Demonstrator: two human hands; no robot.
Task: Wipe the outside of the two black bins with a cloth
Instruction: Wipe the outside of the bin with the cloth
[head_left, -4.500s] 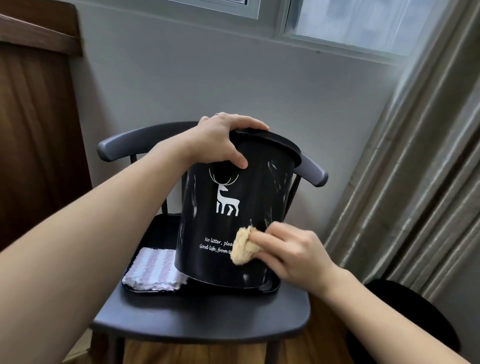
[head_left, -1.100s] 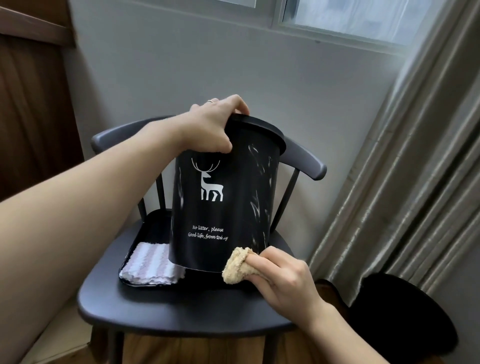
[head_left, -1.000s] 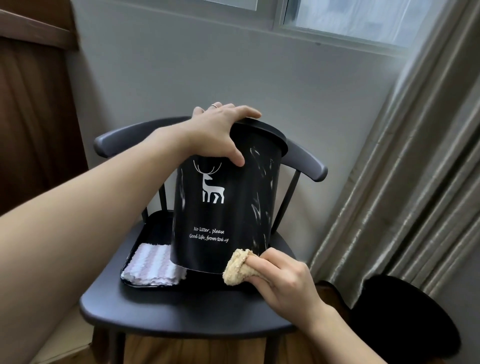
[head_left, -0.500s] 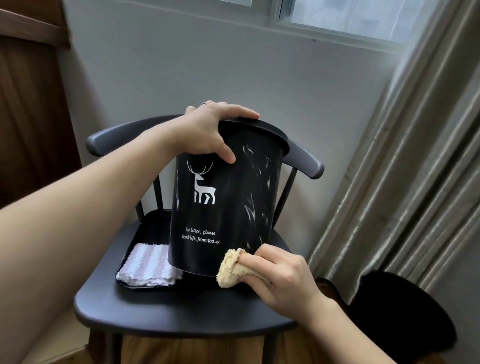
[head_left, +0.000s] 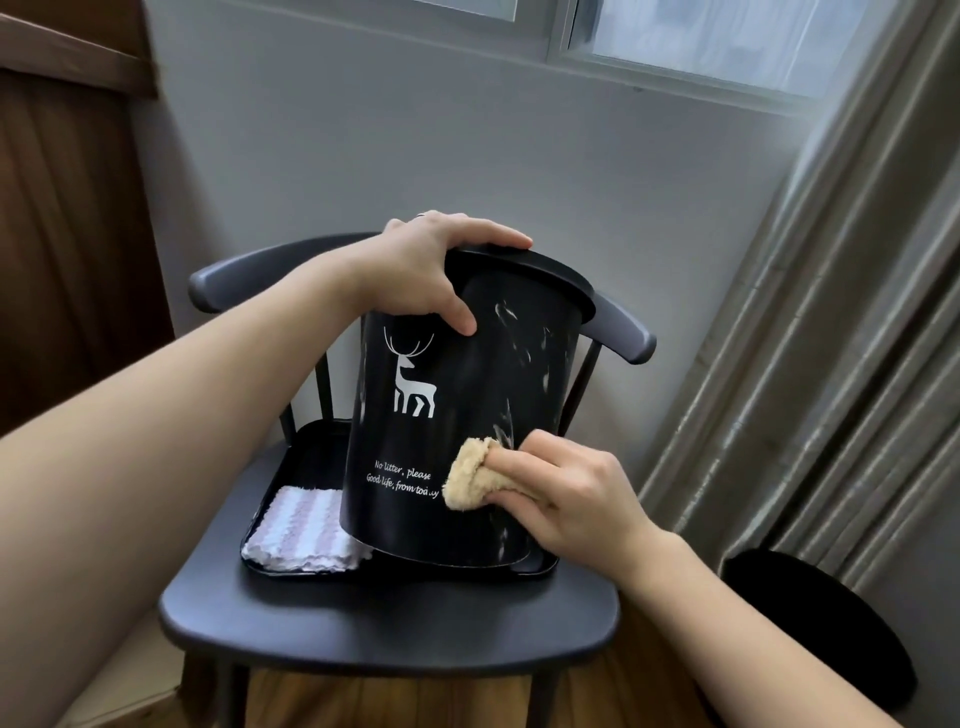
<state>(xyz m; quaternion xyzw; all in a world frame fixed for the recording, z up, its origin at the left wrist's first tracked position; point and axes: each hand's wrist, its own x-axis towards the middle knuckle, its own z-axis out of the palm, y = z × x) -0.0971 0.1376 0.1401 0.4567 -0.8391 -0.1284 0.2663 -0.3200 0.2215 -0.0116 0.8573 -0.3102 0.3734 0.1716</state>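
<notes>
A black bin (head_left: 498, 384) with a white deer print and white lettering stands tilted on a black tray (head_left: 306, 457) on a dark chair. My left hand (head_left: 426, 270) grips the bin's rim from above, thumb down the front wall. My right hand (head_left: 566, 493) holds a tan fluffy cloth (head_left: 467, 475) and presses it against the bin's lower front, just right of the lettering. White smears streak the bin's right side. A second black bin (head_left: 815, 623) sits on the floor at the lower right, partly hidden behind my right forearm.
A folded white and lilac striped cloth (head_left: 304, 530) lies in the tray's front left corner. The chair (head_left: 374, 629) stands against a grey wall under a window. Grey curtains (head_left: 831, 338) hang at the right, and dark wooden furniture (head_left: 67, 234) stands at the left.
My right hand has carried the tan cloth up from the bin's bottom edge to the lower front wall beside the lettering. My left hand keeps its grip on the rim.
</notes>
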